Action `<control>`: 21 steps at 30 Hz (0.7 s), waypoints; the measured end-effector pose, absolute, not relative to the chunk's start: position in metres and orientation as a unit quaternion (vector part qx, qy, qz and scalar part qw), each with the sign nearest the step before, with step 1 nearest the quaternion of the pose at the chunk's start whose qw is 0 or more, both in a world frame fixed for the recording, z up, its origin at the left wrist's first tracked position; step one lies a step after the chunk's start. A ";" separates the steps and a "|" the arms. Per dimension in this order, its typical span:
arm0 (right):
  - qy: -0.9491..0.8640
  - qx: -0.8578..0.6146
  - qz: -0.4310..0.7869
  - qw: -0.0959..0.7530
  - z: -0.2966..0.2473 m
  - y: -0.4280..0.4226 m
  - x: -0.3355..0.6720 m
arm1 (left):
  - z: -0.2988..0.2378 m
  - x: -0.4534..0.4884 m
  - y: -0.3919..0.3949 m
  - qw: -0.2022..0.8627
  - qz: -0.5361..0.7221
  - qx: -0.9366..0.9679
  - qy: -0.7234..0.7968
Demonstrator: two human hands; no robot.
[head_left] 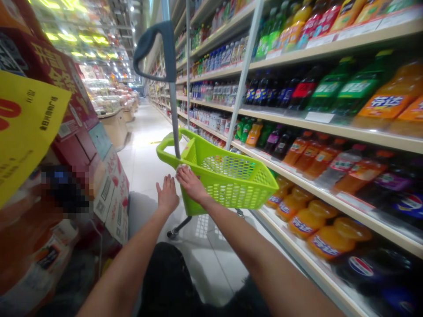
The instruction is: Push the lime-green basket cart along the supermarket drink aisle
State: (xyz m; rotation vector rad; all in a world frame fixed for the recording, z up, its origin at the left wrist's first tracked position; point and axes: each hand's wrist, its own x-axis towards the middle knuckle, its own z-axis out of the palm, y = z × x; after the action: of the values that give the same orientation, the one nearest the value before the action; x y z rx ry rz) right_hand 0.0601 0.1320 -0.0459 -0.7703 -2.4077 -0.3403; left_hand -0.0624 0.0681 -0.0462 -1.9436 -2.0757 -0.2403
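Observation:
A lime-green rolling shopping basket [228, 193] with perforated walls stands on the floor in front of me, its long metal pole and dark grey handle [173, 53] pulled up. My right hand [191, 182] lies against the near side of the basket, below its rim. Under its fingertips a small white crumpled cloth or tissue [182, 168] shows, pressed to the green plastic; most of it is hidden. Just left of the basket, my left hand [168, 196] is held with thumb and fingers apart, and nothing shows in it. No goods are visible inside the basket.
Drink shelves [330, 119] line the right side, with large orange soda bottles [300, 220] low down. At left stand stacked cartons [112, 198] and a yellow price sign [29, 127]. A tiled aisle [140, 127] runs ahead past display counters [112, 125].

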 end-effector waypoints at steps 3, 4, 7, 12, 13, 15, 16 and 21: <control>-0.916 -0.280 -0.120 0.262 -0.084 0.129 0.062 | -0.053 -0.067 0.062 0.125 -0.063 -0.676 -0.724; -0.918 -0.282 -0.117 0.255 -0.096 0.128 0.063 | -0.055 -0.068 0.060 0.120 -0.058 -0.676 -0.725; -0.917 -0.281 -0.115 0.258 -0.112 0.123 0.064 | -0.057 -0.072 0.057 0.114 -0.056 -0.673 -0.728; -0.892 -0.281 -0.136 0.326 -0.069 0.124 0.062 | -0.057 -0.073 0.061 0.120 -0.068 -0.667 -0.732; -0.889 -0.287 -0.138 0.330 -0.057 0.126 0.062 | -0.058 -0.071 0.062 0.118 -0.068 -0.667 -0.733; -0.890 -0.295 -0.136 0.319 -0.042 0.130 0.062 | -0.061 -0.067 0.061 0.115 -0.064 -0.667 -0.734; -0.896 -0.295 -0.133 0.306 -0.040 0.131 0.062 | -0.063 -0.064 0.060 0.113 -0.061 -0.667 -0.734; -0.917 -0.308 -0.094 0.237 -0.076 0.127 0.067 | -0.070 -0.059 0.050 0.088 -0.030 -0.674 -0.733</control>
State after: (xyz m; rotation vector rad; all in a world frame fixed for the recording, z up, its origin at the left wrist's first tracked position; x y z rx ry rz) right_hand 0.0669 0.1265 -0.0764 -0.8454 -2.5126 -0.2588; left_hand -0.0592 0.0505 -0.0696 -2.0063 -2.1829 -0.0907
